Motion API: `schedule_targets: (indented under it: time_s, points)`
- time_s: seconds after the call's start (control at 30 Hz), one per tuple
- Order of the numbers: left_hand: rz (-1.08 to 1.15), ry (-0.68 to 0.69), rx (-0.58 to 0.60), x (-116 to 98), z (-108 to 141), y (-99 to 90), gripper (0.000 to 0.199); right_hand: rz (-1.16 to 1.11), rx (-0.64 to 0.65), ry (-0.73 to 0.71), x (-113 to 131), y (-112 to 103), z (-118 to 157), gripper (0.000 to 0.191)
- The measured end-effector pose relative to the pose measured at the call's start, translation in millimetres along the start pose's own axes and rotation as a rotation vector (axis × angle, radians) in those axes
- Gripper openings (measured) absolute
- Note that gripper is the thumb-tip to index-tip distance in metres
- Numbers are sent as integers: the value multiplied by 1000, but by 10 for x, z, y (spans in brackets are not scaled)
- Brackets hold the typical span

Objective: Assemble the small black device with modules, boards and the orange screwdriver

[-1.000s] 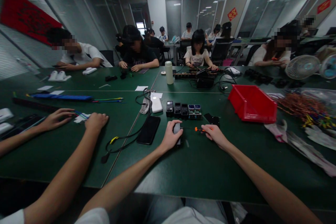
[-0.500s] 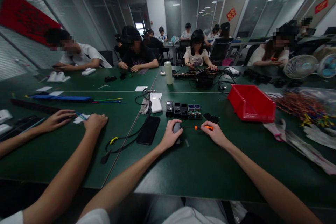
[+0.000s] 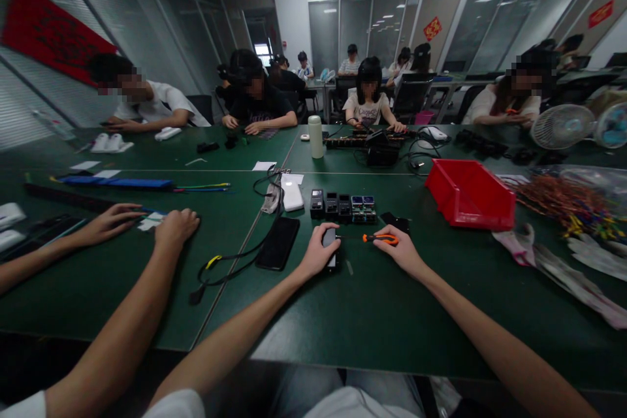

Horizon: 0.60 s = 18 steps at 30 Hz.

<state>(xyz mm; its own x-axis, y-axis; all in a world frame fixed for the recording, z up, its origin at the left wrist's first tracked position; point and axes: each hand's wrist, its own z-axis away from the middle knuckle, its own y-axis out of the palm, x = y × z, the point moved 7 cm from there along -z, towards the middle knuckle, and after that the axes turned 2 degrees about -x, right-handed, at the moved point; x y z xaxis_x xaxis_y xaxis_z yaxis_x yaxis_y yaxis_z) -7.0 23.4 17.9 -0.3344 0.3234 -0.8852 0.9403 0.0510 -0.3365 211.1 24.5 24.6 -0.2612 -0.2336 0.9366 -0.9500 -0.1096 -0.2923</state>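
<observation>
My left hand [image 3: 319,249] is wrapped round a small dark grey box-shaped device [image 3: 332,257] on the green table. In my right hand [image 3: 401,252] is a screwdriver [image 3: 383,239] with an orange and black handle. Its thin shaft points left at the device's right side; whether the tip touches it I cannot make out. Just beyond my hands stands a row of similar small black devices [image 3: 331,204], with green circuit-board pieces [image 3: 363,208] at the right end. A flat black piece [image 3: 396,222] lies behind my right hand.
Left of my hand lie a black phone [image 3: 278,243] and a looped black cable [image 3: 230,279]. A red bin [image 3: 470,194], gloves [image 3: 548,261] and bundled wires [image 3: 563,199] are on the right. A co-worker's hands [image 3: 179,230] rest at the left. A pale bottle [image 3: 316,137] stands farther back.
The device in my left hand has tilted slightly, showing more of its grey upper face. The screwdriver handle has turned a little in my right hand, which is otherwise nearly still.
</observation>
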Motion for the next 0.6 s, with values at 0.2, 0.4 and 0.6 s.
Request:
schedule_targets:
  time_s: [0.2, 0.4, 0.6]
  points:
    - [-14, 5, -1, -36, 12, -3, 31, -318, -8, 263, -262, 100, 8, 38]
    - [-22, -4, -7, -29, 7, -7, 31, -215, 14, 229, -238, 84, 3, 33]
    - [-28, -1, -6, -48, 11, -4, 31, -114, -17, 132, -181, 46, -5, 32]
